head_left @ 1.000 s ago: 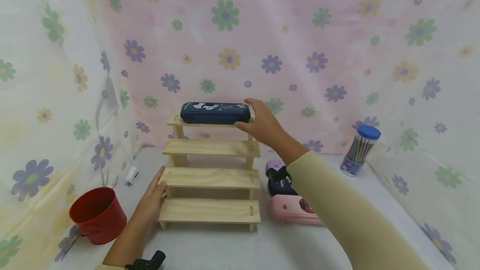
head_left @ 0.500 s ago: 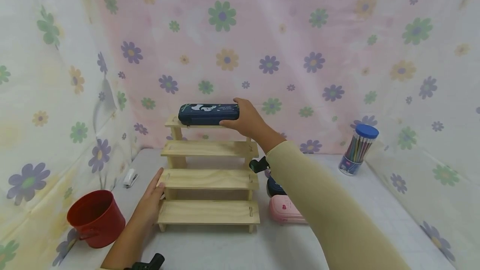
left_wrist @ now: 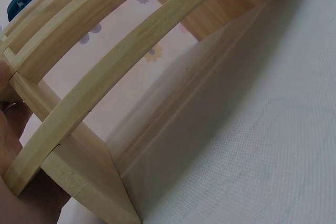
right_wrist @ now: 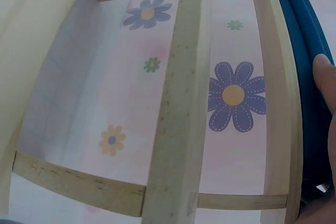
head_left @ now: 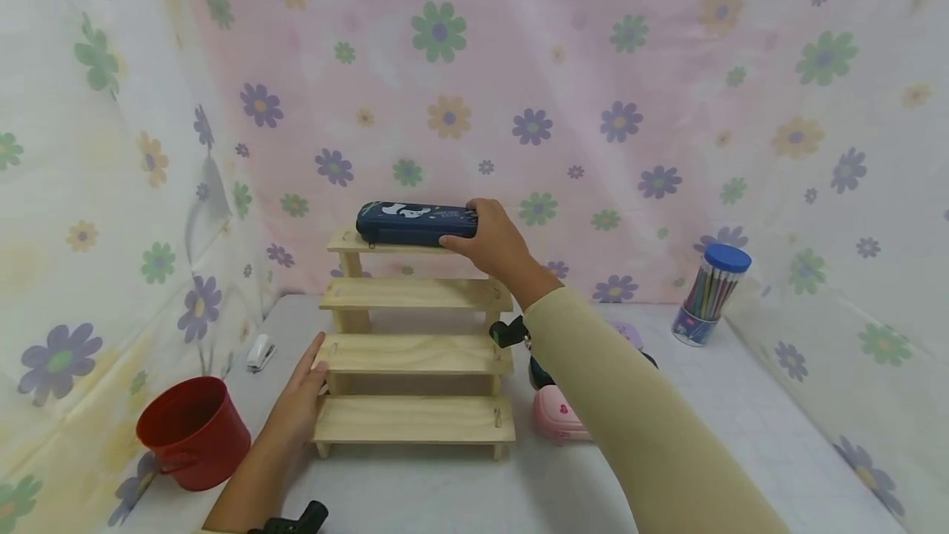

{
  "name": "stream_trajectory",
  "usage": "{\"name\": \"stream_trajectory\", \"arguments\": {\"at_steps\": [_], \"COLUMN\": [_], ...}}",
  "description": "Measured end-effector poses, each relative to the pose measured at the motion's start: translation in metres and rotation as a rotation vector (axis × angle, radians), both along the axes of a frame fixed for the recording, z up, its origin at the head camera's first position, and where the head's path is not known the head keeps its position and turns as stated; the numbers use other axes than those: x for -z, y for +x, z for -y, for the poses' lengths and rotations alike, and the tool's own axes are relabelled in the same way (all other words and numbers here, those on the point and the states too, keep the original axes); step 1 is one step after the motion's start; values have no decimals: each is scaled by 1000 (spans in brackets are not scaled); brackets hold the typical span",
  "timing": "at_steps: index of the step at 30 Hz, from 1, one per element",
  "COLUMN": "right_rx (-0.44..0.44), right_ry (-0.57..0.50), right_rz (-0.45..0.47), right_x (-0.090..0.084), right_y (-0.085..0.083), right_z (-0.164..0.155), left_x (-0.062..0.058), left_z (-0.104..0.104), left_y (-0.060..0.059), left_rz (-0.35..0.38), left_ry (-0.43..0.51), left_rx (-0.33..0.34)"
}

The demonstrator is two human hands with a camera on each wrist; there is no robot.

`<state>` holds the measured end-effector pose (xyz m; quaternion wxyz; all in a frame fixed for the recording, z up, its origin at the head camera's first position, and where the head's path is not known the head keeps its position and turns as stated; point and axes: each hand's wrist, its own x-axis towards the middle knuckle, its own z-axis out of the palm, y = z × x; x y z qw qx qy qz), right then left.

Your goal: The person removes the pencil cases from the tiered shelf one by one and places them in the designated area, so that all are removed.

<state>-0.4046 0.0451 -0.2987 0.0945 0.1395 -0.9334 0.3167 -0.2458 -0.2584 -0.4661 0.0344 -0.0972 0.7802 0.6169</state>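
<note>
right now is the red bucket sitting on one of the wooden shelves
No, the red bucket stands on the table left of the wooden shelf rack.

I see a red bucket (head_left: pixel 193 432) on the table's (head_left: pixel 741 402) left side. A small white stapler (head_left: pixel 259 351) lies behind it, near the flowery cloth (head_left: pixel 608 56). On the right, a pink case (head_left: pixel 558 419) lies flat, with a dark one (head_left: pixel 541 372) behind it. Far right stands a tube of colored pencils (head_left: pixel 710 295) with a blue lid.
</note>
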Motion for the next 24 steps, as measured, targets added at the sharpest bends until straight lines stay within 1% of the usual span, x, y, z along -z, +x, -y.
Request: {"name": "stream_trajectory", "arguments": {"at_steps": [3, 7, 13, 20, 24], "right_rx": [-1, 4, 9, -1, -19], "right_ry": [2, -12, -27, -30, -30], "right_rz": [10, 30, 33, 38, 31], "right_x": [0, -3, -4, 0, 0], "right_y": [-1, 1, 5, 13, 18], "right_z": [0, -1, -5, -11, -13], "left_x": [1, 2, 1, 0, -1], "left_z": [-1, -1, -1, -3, -4], "left_y": [0, 0, -2, -1, -1], "left_rz": [18, 8, -3, 22, 17], "left_ry": [4, 11, 17, 20, 16], "left_rx": [-7, -5, -3, -18, -30]}}
